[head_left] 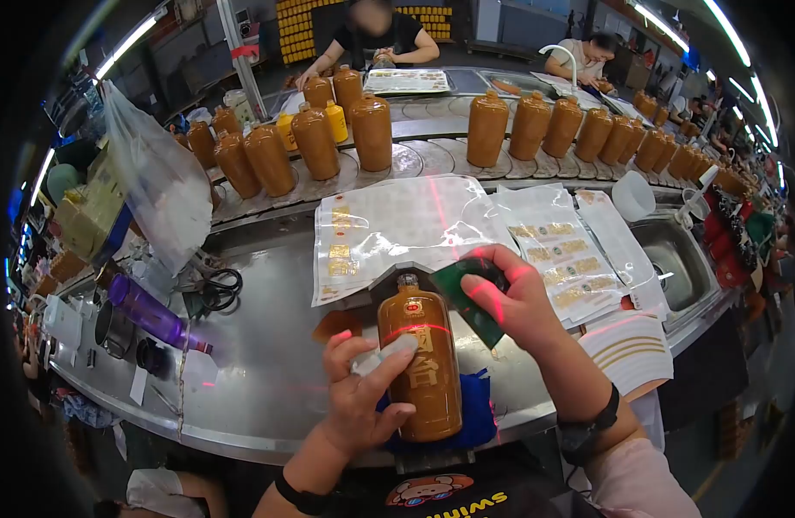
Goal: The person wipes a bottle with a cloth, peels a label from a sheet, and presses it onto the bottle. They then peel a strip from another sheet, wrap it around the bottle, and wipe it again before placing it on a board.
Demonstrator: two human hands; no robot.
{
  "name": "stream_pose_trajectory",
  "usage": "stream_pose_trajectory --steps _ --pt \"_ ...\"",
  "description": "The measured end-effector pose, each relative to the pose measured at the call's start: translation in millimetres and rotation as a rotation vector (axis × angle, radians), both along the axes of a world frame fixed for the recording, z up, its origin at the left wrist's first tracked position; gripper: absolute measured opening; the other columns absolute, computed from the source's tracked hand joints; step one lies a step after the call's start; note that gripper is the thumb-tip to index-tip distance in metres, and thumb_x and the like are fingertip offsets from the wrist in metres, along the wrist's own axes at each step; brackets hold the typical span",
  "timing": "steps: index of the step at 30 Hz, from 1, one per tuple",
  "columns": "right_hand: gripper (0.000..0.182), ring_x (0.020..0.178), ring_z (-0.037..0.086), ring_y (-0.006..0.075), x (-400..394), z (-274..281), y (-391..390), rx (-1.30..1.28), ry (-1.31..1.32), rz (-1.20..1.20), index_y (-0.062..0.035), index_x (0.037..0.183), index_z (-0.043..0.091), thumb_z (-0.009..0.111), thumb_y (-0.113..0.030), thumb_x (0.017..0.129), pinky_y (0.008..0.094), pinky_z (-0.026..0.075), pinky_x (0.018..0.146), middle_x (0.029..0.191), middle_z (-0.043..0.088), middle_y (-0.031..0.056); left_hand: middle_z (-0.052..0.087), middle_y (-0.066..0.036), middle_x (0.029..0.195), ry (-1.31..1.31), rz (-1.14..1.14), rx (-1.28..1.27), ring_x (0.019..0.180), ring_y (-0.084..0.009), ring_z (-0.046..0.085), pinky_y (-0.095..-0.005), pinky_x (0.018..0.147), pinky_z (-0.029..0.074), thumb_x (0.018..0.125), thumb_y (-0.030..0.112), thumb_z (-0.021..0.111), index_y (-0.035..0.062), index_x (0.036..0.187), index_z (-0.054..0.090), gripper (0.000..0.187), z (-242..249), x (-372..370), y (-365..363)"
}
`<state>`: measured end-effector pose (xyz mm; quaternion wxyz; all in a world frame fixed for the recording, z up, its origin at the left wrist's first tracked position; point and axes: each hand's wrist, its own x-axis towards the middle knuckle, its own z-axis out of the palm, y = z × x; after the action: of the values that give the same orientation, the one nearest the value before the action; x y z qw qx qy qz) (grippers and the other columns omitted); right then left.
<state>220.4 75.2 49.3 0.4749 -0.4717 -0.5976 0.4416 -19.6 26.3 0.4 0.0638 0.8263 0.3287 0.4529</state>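
A brown glazed bottle point(419, 367) with gold characters and a small red emblem lies in front of me on a blue cloth point(477, 404), its neck pointing away. My left hand point(360, 393) is at its left side, fingers apart, the white-covered index finger touching the gold lettering. My right hand point(511, 298) pinches a flat green scraper point(472, 302) just right of the bottle's shoulder. Red laser lines cross the bottle and my right hand. Behind the bottle's neck is a grey angled rest point(389, 281).
Decal sheets point(406, 224) and gold-printed strips point(557, 250) lie beyond the bottle. Brown bottles point(486, 129) line the curved conveyor point(423, 160). Black scissors point(218, 289), a purple bottle point(147, 306) and a hanging plastic bag point(156, 181) are left; a sink point(674, 250) is right. People work opposite.
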Motion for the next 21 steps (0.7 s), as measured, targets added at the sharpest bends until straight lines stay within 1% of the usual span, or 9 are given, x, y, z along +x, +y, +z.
stream_pose_trajectory --steps 1,2,5,8,11,14,17,18,21 --pt "0.026 0.085 0.060 0.0102 0 -6 -1 -0.065 0.139 0.024 -0.0018 0.112 0.058 0.066 -0.011 0.089 0.0249 0.050 0.076 0.097 0.065 0.0036 0.067 -0.008 0.112 0.025 -0.002 0.016 0.117 -0.0280 0.046 -0.0519 0.107 0.028 0.090 0.054 0.056 0.0109 0.125 0.062 0.056 4 1 6" --pt "0.025 0.086 0.060 0.0091 0 -12 -4 -0.063 0.136 0.025 -0.0025 0.112 0.059 0.066 -0.010 0.089 0.0243 0.050 0.077 0.097 0.064 0.0032 0.067 -0.007 0.110 0.056 -0.014 0.024 0.114 -0.0270 0.046 -0.0519 0.106 0.029 0.089 0.055 0.057 0.0135 0.125 0.063 0.055 6 3 11" --pt "0.026 0.089 0.059 0.0088 3 -25 -9 -0.020 0.006 0.019 -0.0022 0.113 0.059 0.065 -0.010 0.089 0.0246 0.049 0.079 0.098 0.064 0.0033 0.066 -0.004 0.110 0.140 -0.027 0.066 0.110 -0.0257 0.046 -0.0510 0.104 0.031 0.088 0.056 0.057 0.0153 0.124 0.064 0.055 -1 3 20" --pt "0.026 0.090 0.059 0.0091 4 -21 -7 -0.065 0.091 0.043 -0.0020 0.113 0.059 0.065 -0.011 0.089 0.0247 0.049 0.079 0.097 0.063 0.0031 0.065 -0.002 0.111 0.153 -0.027 0.067 0.107 -0.0248 0.046 -0.0501 0.102 0.032 0.086 0.057 0.058 0.0163 0.122 0.065 0.055 -2 1 20" --pt "0.026 0.090 0.059 0.0085 2 -14 -3 0.025 -0.015 0.062 -0.0023 0.113 0.059 0.065 -0.011 0.089 0.0249 0.049 0.080 0.097 0.063 0.0032 0.063 -0.002 0.110 0.187 -0.058 0.098 0.107 -0.0245 0.045 -0.0493 0.101 0.033 0.087 0.056 0.057 0.0166 0.121 0.067 0.053 5 0 28" --pt "0.026 0.084 0.058 0.0078 1 -23 5 0.033 0.011 0.017 -0.0034 0.111 0.061 0.067 -0.010 0.087 0.0248 0.050 0.073 0.096 0.064 0.0052 0.063 -0.003 0.108 0.182 -0.094 0.061 0.106 -0.0245 0.044 -0.0475 0.099 0.034 0.089 0.054 0.056 0.0165 0.120 0.067 0.050 15 -4 42" --pt "0.025 0.082 0.058 0.0075 5 -24 1 -0.030 0.056 0.012 -0.0035 0.110 0.061 0.067 -0.011 0.087 0.0248 0.050 0.072 0.094 0.065 0.0044 0.065 -0.002 0.108 0.048 -0.075 0.024 0.103 -0.0243 0.045 -0.0448 0.097 0.035 0.092 0.051 0.054 0.0154 0.119 0.068 0.047 13 3 54" --pt "0.025 0.083 0.059 0.0072 6 -23 0 -0.042 0.037 0.009 -0.0032 0.111 0.060 0.067 -0.011 0.088 0.0241 0.050 0.073 0.095 0.064 0.0038 0.061 -0.007 0.110 -0.005 -0.083 -0.019 0.102 -0.0265 0.044 -0.0423 0.094 0.037 0.092 0.050 0.054 0.0152 0.117 0.070 0.045 9 5 57" --pt "0.026 0.083 0.060 0.0069 7 -21 0 -0.056 0.029 -0.008 -0.0027 0.112 0.059 0.067 -0.011 0.088 0.0234 0.050 0.073 0.095 0.064 0.0027 0.060 -0.008 0.106 -0.071 -0.121 -0.226 0.100 -0.0271 0.045 -0.0415 0.093 0.037 0.093 0.048 0.055 0.0155 0.117 0.070 0.043 11 5 66"
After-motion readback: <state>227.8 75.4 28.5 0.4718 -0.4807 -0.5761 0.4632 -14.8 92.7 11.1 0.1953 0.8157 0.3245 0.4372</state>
